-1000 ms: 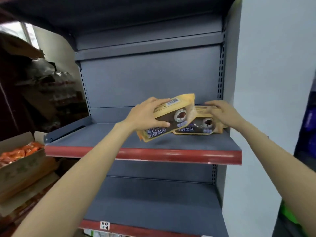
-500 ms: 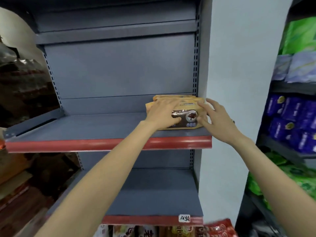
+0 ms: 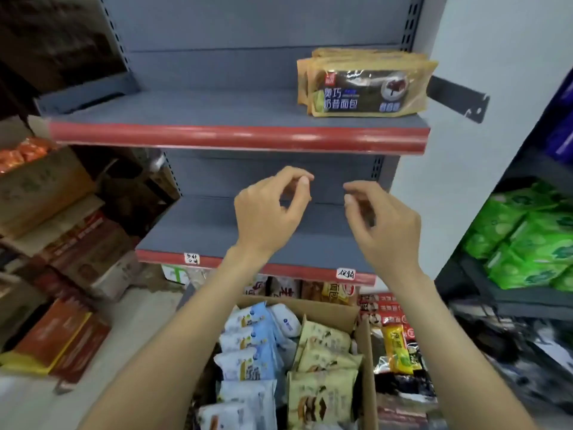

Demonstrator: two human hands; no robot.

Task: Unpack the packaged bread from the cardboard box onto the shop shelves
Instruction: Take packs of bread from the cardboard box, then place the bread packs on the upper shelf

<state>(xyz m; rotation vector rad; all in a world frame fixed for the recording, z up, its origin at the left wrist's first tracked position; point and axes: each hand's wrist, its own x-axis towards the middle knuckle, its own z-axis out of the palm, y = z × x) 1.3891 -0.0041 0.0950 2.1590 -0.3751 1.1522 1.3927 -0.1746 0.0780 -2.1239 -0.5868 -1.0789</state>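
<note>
Two packets of bread (image 3: pixel 366 85) in tan wrappers are seen standing upright at the right end of the upper shelf (image 3: pixel 238 136), one close behind the other and faces turned outward, presumably so that the printing can be read from the aisle. On the front packet the characters 奥巧 and 奶昔面包 can be made out in white on a dark panel beside a picture of a chocolate-topped roll; the small red brand mark at its upper left is too blurred to be read. Nothing is held in either hand: the left hand (image 3: pixel 269 212) and the right hand (image 3: pixel 384 221) are raised in front of the lower shelf (image 3: pixel 198 234), fingers loosely curled and empty, well apart from the packets above. Directly beneath them the open cardboard box (image 3: pixel 364 361) is placed, still well filled with more bread: pale blue and white packets (image 3: pixel 248 346) on its left side and cream-coloured packets (image 3: pixel 322 377) on its right, whose lettering cannot be read. It is judged that the task is at an early stage and that the box is to be reached into next. Two handwritten white tags are fixed to the red edge of the lower shelf; the right tag (image 3: pixel 346 273) appears to read 促销, and the left tag (image 3: pixel 191 258) is illegible.
</note>
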